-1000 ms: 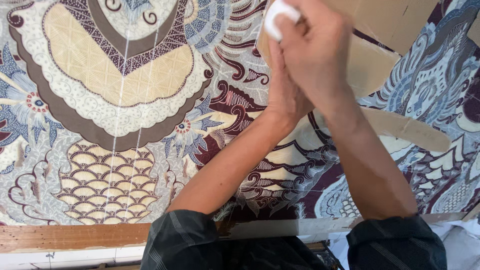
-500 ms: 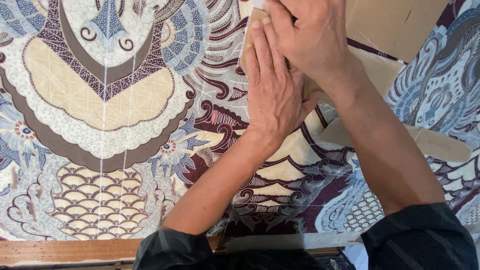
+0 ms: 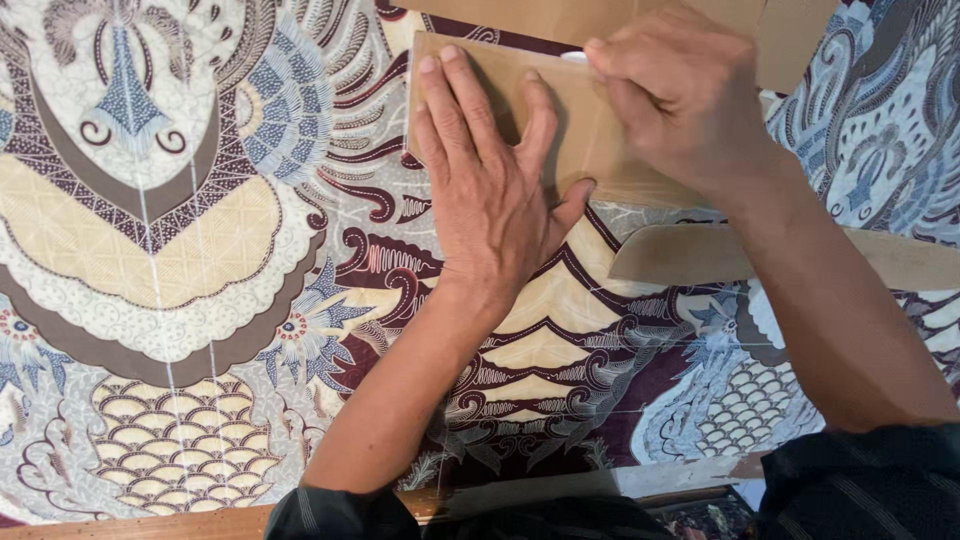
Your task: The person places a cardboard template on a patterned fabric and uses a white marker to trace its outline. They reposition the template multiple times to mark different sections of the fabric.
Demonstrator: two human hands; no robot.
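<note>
Left hand (image 3: 490, 190) flat, fingers spread, pinning card (image 3: 560, 120) on cloth (image 3: 200, 260). Right hand (image 3: 680, 95) closed on small white chalk (image 3: 575, 58) at card's top edge. Best: press firmly, trace tight along edge, no slipping.

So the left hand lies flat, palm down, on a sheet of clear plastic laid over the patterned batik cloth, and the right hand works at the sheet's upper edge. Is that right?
Not quite. The sheet under the left hand is a brown paper pattern piece, not clear plastic, as the head view shows. The rest holds: it lies on the batik cloth, and the right hand works at its upper edge, pinching a small white object.
</note>
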